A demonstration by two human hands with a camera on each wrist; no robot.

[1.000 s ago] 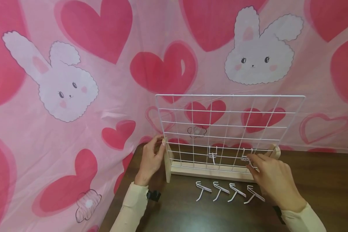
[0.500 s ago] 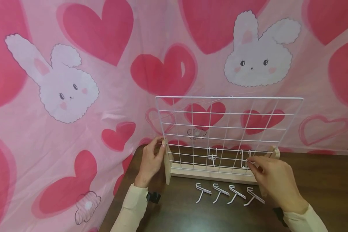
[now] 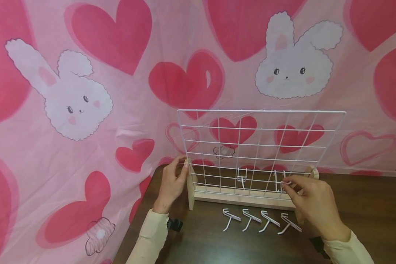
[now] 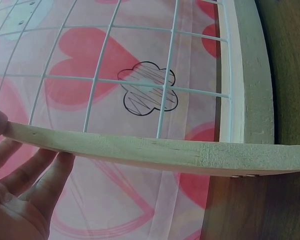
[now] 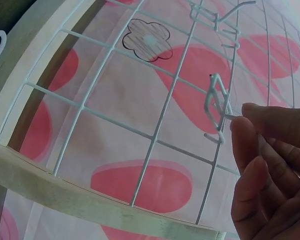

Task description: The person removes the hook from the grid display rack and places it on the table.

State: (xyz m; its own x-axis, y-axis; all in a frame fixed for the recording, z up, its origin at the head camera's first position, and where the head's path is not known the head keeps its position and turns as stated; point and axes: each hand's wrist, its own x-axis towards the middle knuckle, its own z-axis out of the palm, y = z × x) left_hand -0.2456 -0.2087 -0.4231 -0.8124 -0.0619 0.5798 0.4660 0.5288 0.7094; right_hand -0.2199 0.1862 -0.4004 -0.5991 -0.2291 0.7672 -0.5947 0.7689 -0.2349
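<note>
A white wire grid panel [image 3: 231,142] stands upright in a pale wooden base [image 3: 241,197]. My left hand [image 3: 172,185] grips the base's left side piece [image 4: 140,148], thumb on one face and fingers on the other. With thumb and fingertips my right hand [image 3: 315,203] pinches the arm of a white wire hook [image 5: 216,102], which is at the grid's lower right. Whether that hook is seated on the wires I cannot tell. Another white hook [image 3: 241,178] hangs on the grid to its left.
Several white hooks [image 3: 265,220] lie in a row on the dark wooden table [image 3: 211,240], in front of the base. Behind the grid hangs a pink cloth [image 3: 128,110] with hearts and rabbits. The table's left edge runs beside my left forearm.
The hook in my right hand has tilted, so its wire frame now shows longer below the bar. My right hand has shifted slightly with it. My left hand keeps its hold.
</note>
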